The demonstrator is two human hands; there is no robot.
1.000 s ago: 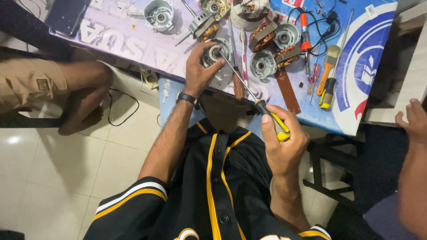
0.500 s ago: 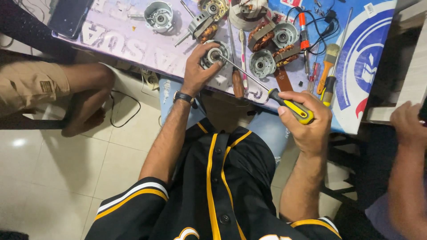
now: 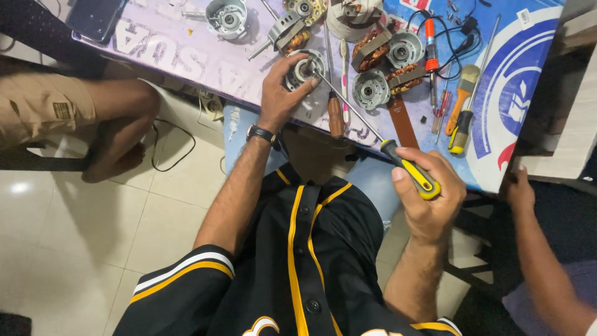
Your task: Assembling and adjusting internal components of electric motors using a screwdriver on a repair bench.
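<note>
A: Head view, then; what are the two hands doing?

B: The left hand (image 3: 281, 93) lies on a round grey motor housing (image 3: 303, 68) at the near edge of the table (image 3: 186, 50); its fingers curl over the housing's rim and hold it down. The right hand (image 3: 429, 196) is closed in a fist around the yellow and black handle of a long screwdriver (image 3: 373, 127); that hand sits off the table, above the person's lap.

A: And the screwdriver's shaft?

B: It runs up and to the left from the fist; its tip reaches the middle of the housing under the left fingers (whether it sits in a screw, I cannot tell).

A: What lies around the housing?

B: Just beside it on the right is a second grey motor cap (image 3: 371, 89); between them rest a brown-handled tool (image 3: 336, 115) and a white toothbrush (image 3: 344, 74). Further right lie an orange soldering iron (image 3: 430, 43) with a black cable, a paintbrush (image 3: 463, 93) and another yellow-handled screwdriver (image 3: 463, 127); a third housing (image 3: 225, 15) stands at the far edge.

A: Anyone else?

B: Another person's hand (image 3: 517, 190) rests under the table's right corner, fingers loosely bent; a knee in tan shorts (image 3: 93, 106) shows on the left.
</note>
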